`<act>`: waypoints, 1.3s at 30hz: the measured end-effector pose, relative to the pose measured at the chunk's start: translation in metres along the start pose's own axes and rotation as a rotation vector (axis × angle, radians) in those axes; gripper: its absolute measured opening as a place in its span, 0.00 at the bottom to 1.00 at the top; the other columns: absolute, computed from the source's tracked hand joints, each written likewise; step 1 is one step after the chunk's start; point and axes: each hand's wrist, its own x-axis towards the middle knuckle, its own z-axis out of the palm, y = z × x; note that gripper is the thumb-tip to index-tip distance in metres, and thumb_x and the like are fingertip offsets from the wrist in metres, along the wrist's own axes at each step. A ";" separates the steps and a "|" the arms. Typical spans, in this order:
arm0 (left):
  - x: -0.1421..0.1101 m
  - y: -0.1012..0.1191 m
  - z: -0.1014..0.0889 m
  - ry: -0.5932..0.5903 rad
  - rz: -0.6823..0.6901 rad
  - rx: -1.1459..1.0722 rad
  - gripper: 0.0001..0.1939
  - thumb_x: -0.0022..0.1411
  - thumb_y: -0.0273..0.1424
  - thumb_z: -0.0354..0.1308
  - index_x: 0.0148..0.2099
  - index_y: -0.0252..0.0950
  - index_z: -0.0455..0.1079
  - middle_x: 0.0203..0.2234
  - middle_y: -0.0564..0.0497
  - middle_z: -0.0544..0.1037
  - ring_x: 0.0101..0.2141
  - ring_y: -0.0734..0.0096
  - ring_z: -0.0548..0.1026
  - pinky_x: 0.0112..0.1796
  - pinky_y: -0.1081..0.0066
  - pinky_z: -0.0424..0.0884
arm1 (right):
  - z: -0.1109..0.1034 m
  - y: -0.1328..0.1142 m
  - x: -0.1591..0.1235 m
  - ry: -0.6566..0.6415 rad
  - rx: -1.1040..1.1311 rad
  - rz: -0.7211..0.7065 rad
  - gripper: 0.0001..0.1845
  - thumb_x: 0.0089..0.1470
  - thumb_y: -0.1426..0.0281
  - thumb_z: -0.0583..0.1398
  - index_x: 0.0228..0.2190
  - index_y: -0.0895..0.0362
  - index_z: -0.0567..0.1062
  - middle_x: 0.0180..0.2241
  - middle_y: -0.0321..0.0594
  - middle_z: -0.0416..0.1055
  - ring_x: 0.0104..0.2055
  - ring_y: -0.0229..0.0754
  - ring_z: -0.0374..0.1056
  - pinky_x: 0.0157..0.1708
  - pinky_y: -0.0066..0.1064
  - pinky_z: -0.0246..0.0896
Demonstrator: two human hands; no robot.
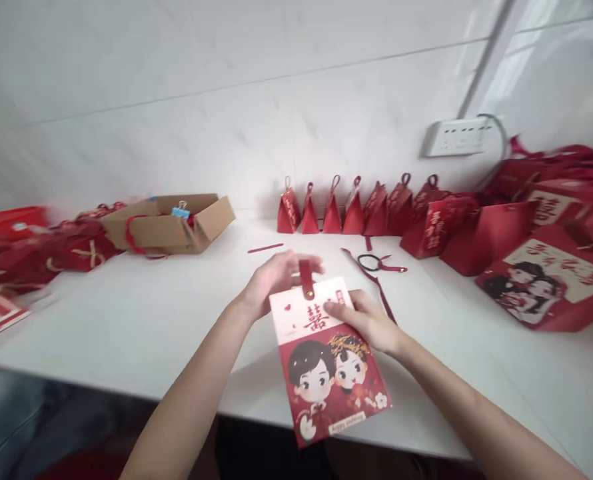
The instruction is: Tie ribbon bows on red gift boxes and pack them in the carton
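A red and cream gift bag [334, 373] with a cartoon couple printed on its front is held tilted at the front edge of the table. My right hand [369, 320] grips its upper right side, thumb on the front and fingers behind. At the top stands a dark red strap [305, 277] with a gold stud at its base. My left hand [271, 280] is curled around behind this strap and the bag's upper left edge; its thumb is hidden. Behind my right hand lie a red ribbon strip [384, 297] and a dark hair tie [369, 262].
Several small red pyramid boxes [332, 217] line the wall. Larger red gift bags [551, 277] crowd the right side under a power socket [456, 138]. An open cardboard box [166, 233] stands left, beside red packages [89, 250]. A thin red strip [265, 248] lies mid-table.
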 end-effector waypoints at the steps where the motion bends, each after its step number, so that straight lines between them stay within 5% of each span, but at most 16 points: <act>1: -0.003 0.003 -0.001 0.019 -0.032 0.066 0.22 0.54 0.47 0.56 0.41 0.33 0.74 0.39 0.43 0.75 0.32 0.66 0.73 0.30 0.71 0.69 | 0.001 0.000 0.000 -0.009 0.005 -0.005 0.21 0.45 0.54 0.64 0.27 0.61 0.74 0.28 0.44 0.76 0.27 0.41 0.70 0.26 0.29 0.63; 6: -0.014 0.004 -0.009 -0.065 -0.005 0.222 0.20 0.52 0.43 0.61 0.43 0.36 0.74 0.36 0.45 0.75 0.31 0.67 0.73 0.28 0.74 0.68 | -0.003 -0.005 -0.004 -0.053 -0.011 -0.038 0.19 0.47 0.56 0.63 0.23 0.61 0.72 0.24 0.41 0.74 0.24 0.38 0.68 0.23 0.27 0.60; 15: 0.001 -0.016 -0.007 -0.195 0.032 -0.030 0.14 0.48 0.39 0.67 0.30 0.33 0.72 0.24 0.53 0.70 0.21 0.77 0.69 0.24 0.75 0.67 | -0.009 -0.008 -0.007 -0.132 -0.019 -0.066 0.16 0.45 0.60 0.64 0.20 0.61 0.72 0.20 0.38 0.71 0.19 0.34 0.64 0.19 0.24 0.55; 24: 0.008 -0.028 0.001 -0.073 0.082 -0.091 0.15 0.48 0.37 0.65 0.25 0.33 0.64 0.19 0.55 0.68 0.17 0.79 0.64 0.19 0.76 0.61 | -0.010 -0.007 -0.009 -0.114 0.099 0.002 0.18 0.45 0.59 0.65 0.20 0.63 0.73 0.21 0.39 0.72 0.20 0.34 0.65 0.19 0.23 0.57; 27: 0.004 -0.025 0.007 -0.077 0.116 -0.209 0.13 0.46 0.33 0.66 0.24 0.34 0.64 0.26 0.54 0.71 0.25 0.75 0.71 0.26 0.74 0.68 | -0.010 -0.007 -0.009 -0.150 0.151 0.026 0.16 0.45 0.60 0.65 0.21 0.63 0.74 0.21 0.38 0.73 0.20 0.33 0.66 0.19 0.22 0.57; 30: 0.000 -0.025 0.008 -0.166 0.136 -0.251 0.13 0.46 0.35 0.66 0.23 0.34 0.66 0.42 0.48 0.74 0.46 0.61 0.71 0.42 0.66 0.70 | -0.009 -0.004 -0.008 -0.238 0.224 0.098 0.17 0.44 0.60 0.66 0.25 0.63 0.76 0.23 0.40 0.75 0.23 0.36 0.70 0.24 0.25 0.63; 32: -0.002 -0.026 0.006 -0.213 0.144 -0.269 0.13 0.47 0.40 0.66 0.25 0.37 0.69 0.45 0.48 0.73 0.51 0.56 0.68 0.45 0.62 0.68 | -0.008 -0.002 -0.007 -0.254 0.264 0.133 0.20 0.43 0.57 0.66 0.28 0.63 0.76 0.26 0.42 0.75 0.26 0.38 0.71 0.30 0.28 0.66; 39: -0.007 -0.016 0.003 0.049 0.306 -0.177 0.08 0.49 0.37 0.64 0.33 0.42 0.75 0.36 0.52 0.76 0.39 0.63 0.74 0.42 0.63 0.69 | -0.008 -0.002 0.001 -0.107 0.095 0.019 0.23 0.54 0.54 0.59 0.46 0.56 0.70 0.47 0.45 0.71 0.46 0.43 0.69 0.49 0.37 0.61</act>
